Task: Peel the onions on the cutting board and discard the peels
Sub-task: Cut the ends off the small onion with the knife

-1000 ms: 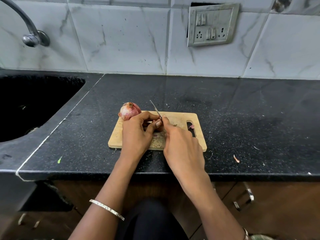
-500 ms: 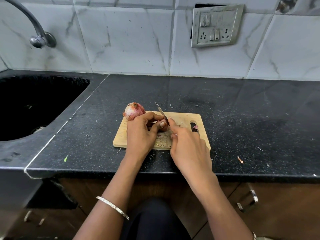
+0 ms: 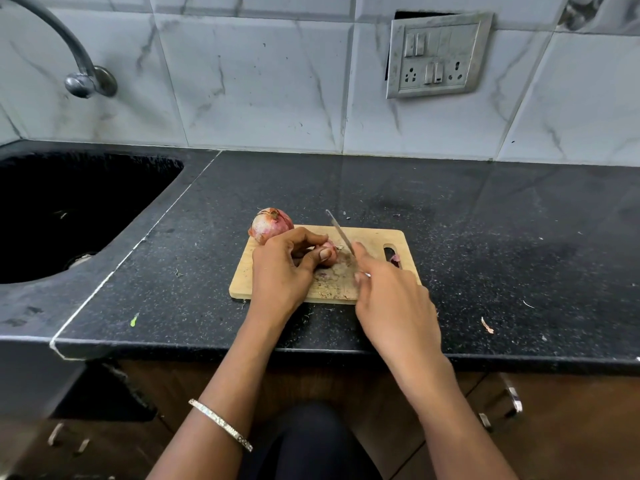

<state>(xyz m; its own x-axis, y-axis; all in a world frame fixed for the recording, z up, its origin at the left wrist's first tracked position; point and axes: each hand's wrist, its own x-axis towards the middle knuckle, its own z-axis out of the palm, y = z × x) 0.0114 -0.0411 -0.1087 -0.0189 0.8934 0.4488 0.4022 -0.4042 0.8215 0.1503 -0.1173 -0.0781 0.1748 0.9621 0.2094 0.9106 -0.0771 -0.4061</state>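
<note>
Head view, 1 person at a black counter (image 3: 485, 237). Both forearms reach fwd from the bottom edge and converge over the cutting board (image 3: 375, 239); a thin bangle (image 3: 221, 426) sits on the left forearm. The left hand (image 3: 280, 271) lies knuckles up w/ fingers curled, and it grips the small onion (image 3: 329, 253) against the board, thumb pressed on the near side. The right hand (image 3: 391, 299) is palm down, wrist angled in from the right, clenched round the knife (image 3: 341, 233) handle w/ the index finger laid along the blade. The blade slants up and away to the left, its lower part just beside the small onion; whether it touches cannot be told. A big onion (image 3: 270, 225), skin on, sits at the board's far left corner, touching the left hand's knuckles or just behind them. A peel scrap (image 3: 394, 258) lies at the board's handle slot, and another peel bit (image 3: 486, 325) lies on the counter well to the right. Sink (image 3: 69, 209) and tap (image 3: 79, 77) at left, wall socket (image 3: 438, 55) behind. Vs. 0.5 s ago: the right hand has drawn slightly to the right, so a gap shows btwn the hands and more of the small onion is exposed; board and big onion are unmoved.
</note>
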